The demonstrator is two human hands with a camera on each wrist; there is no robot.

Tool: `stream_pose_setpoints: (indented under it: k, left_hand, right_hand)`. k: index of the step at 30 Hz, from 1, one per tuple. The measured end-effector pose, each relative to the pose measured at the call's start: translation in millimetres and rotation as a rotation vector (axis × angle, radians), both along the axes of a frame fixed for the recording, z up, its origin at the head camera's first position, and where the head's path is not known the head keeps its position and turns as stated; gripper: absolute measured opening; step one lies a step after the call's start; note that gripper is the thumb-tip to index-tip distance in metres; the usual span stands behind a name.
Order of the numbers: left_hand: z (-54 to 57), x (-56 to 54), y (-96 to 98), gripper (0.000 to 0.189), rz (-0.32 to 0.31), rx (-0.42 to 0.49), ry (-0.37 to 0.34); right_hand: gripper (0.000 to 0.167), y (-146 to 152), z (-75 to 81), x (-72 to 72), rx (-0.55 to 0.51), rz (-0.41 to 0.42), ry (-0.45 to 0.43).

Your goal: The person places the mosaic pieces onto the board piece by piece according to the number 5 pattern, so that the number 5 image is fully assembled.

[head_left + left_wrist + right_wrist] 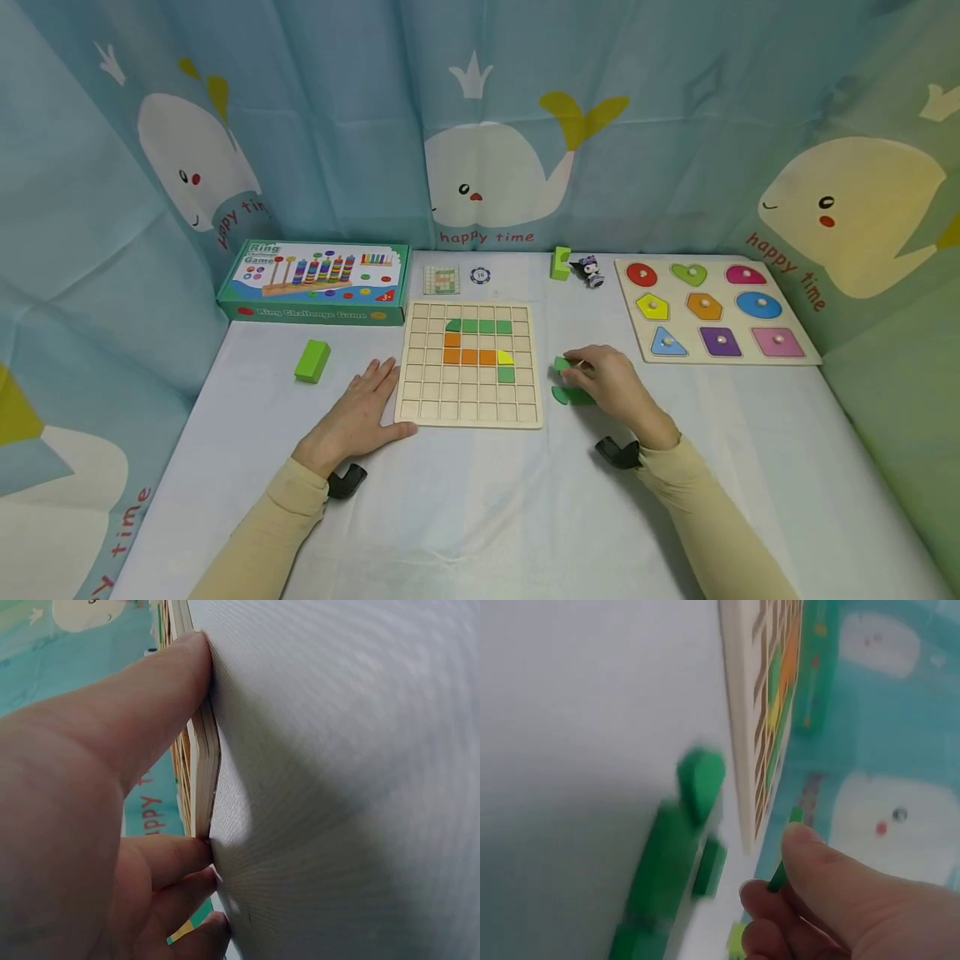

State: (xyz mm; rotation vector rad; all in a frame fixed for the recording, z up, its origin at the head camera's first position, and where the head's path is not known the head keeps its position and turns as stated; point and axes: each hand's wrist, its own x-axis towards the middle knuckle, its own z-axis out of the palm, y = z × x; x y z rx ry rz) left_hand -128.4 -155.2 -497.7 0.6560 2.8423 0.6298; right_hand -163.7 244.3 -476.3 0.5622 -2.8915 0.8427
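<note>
My left hand (pixel 358 410) rests on the white cloth at the left side of a wooden grid board (pixel 427 412). Its thumb and fingertips touch the board's edge, fingers fairly straight. To the right of the board, my right hand (pixel 613 385) pinches a thin green tile (pixel 786 859) between thumb and fingers, raised over the table. Below that hand lie more green tiles (pixel 581 397), one with a rounded side (pixel 702 780). Set in the grid are a row of green tiles (pixel 486 326), several orange tiles (pixel 469 357), a yellow tile (pixel 505 357) and a green tile (pixel 506 375).
Behind the board lie a pattern card (pixel 442 280) and a round chip (pixel 480 275). A Ring Challenge Game box (pixel 315 283) and a green block (pixel 312 361) stand left. A green notched block (pixel 560 263), a small figurine (pixel 589 272) and a knobbed shape puzzle (pixel 678 333) are right.
</note>
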Motion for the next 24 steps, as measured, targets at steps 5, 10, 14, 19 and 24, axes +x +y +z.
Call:
stream_pose_setpoints:
  k: [5, 10, 14, 19, 24]
  left_hand:
    - [0.0, -0.2, -0.1, 0.097, -0.001, 0.003, -0.001]
    - [-0.5, -1.0, -0.1, 0.098, 0.006, -0.005, -0.011]
    - [-1.3, -1.1, -0.2, 0.098, 0.008, -0.010, -0.014]
    - [-1.7, -0.8, -0.3, 0.098, 0.005, -0.013, -0.004]
    - [-1.8, -0.8, -0.5, 0.098, 0.005, -0.010, -0.002]
  right_hand:
    - [0.027, -20.0, 0.7, 4.4, -0.001, 0.082, 0.023]
    - [0.024, -35.1, 2.1, 8.7, -0.004, 0.123, 0.017]
    - [0.024, -44.4, 0.8, 10.6, 0.019, 0.162, 0.024]
    - [0.022, -54.2, -2.3, 13.7, 0.040, 0.198, 0.029]
    - [0.021, -61.6, -6.7, 14.3, 0.055, 0.225, 0.052]
